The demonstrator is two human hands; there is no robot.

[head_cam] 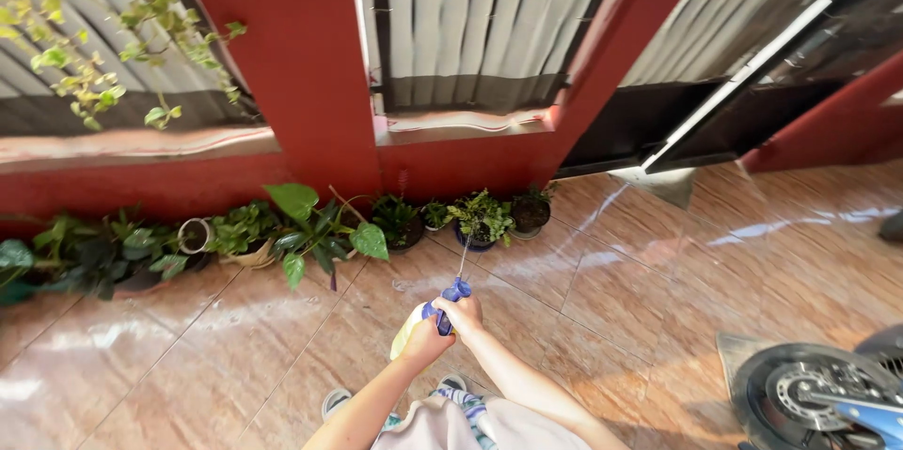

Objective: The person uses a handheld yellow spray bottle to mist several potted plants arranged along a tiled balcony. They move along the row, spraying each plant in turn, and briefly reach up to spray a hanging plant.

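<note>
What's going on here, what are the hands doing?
A person stands on a tiled floor holding a spray bottle with both hands. The left hand wraps the yellowish body and the right hand is on the blue trigger head. A thin stream shoots from the nozzle toward a small potted plant in the row of pots along the red wall. A scooter wheel sits at lower right.
</note>
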